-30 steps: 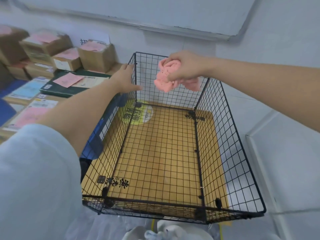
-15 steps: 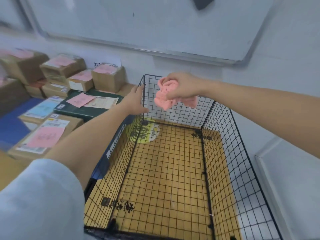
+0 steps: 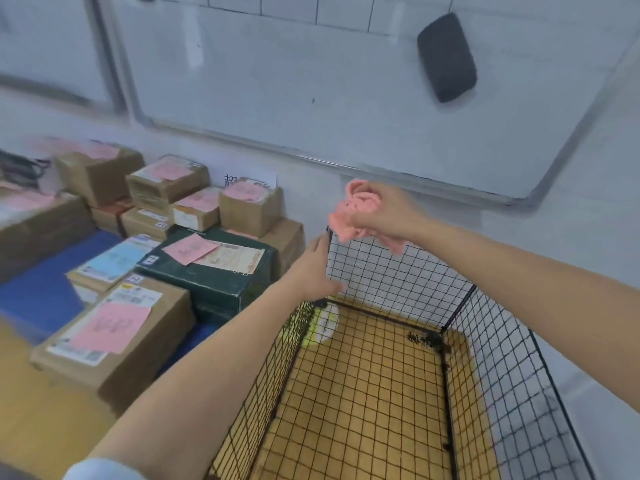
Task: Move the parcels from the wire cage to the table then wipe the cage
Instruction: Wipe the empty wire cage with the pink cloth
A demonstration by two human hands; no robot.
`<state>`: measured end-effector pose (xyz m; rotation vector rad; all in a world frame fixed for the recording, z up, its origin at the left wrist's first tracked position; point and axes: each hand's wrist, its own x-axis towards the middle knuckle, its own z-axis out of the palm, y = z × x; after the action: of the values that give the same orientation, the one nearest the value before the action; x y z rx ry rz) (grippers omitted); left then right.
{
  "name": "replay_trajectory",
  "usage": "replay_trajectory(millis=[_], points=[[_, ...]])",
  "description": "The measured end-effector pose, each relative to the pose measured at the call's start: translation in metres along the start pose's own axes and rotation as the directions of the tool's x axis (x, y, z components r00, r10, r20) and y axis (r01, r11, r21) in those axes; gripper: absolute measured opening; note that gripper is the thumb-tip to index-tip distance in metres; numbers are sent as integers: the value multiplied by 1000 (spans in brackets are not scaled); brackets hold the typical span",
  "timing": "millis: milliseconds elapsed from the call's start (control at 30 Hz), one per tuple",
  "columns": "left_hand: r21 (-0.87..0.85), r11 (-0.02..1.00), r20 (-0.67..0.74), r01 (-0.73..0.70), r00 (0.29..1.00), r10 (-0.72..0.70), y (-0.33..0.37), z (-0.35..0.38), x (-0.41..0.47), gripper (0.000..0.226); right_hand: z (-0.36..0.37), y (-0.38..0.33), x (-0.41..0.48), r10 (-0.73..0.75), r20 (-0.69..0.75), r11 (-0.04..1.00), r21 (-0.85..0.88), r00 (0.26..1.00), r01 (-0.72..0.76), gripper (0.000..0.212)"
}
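- Wiping is the step in hand, by my reading: the wire cage (image 3: 398, 278) holds no parcel that I can see. There is only bare wood showing through its mesh floor and a round yellow-and-white sticker (image 3: 323, 323) at its far-left corner.
- The parcels (image 3: 117, 330) sit on the table (image 3: 34, 438) to the left of the cage. They are brown boxes and one dark green one, most with pink slips on top, stacked back to the table's far edge.
- The cage stands at the right end of the table, its far wall close to the room wall under the whiteboard (image 3: 311, 81).
- The right hand (image 3: 388, 213) is bunched round a pink cloth (image 3: 356, 209) and holds it just above the cage's far rim, near the far-left corner. A tail of cloth hangs at the top of the far wall.
- The left hand (image 3: 311, 271) lies with fingers straight along the far-left corner post, thumb reaching inward. The picture is smeared there, so it looks to be bracing the cage, though I can't swear it touches.
- Next, I'd judge, the cloth has to come down onto the wire and be drawn along the rim and walls. The other hand would steady the light frame so it doesn't slide.
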<state>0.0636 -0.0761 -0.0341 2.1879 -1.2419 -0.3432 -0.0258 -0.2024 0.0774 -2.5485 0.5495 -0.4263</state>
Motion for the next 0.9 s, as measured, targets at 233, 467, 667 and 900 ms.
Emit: replay_trajectory(millis=[233, 467, 667, 900], points=[[-102, 995, 10, -3, 1000, 4, 16, 13, 7, 106, 18, 5, 28, -16, -34, 999, 37, 999, 18, 46], [-77, 997, 36, -10, 999, 12, 30, 23, 3, 103, 39, -8, 59, -33, -17, 987, 157, 999, 35, 36], [166, 982, 26, -86, 996, 83, 35, 23, 1, 99, 58, -9, 81, -46, -50, 996, 78, 998, 50, 31], [261, 960, 46, -104, 994, 95, 36, 24, -1, 104, 89, -4, 100, 5, -24, 992, -129, 1000, -8, 35]])
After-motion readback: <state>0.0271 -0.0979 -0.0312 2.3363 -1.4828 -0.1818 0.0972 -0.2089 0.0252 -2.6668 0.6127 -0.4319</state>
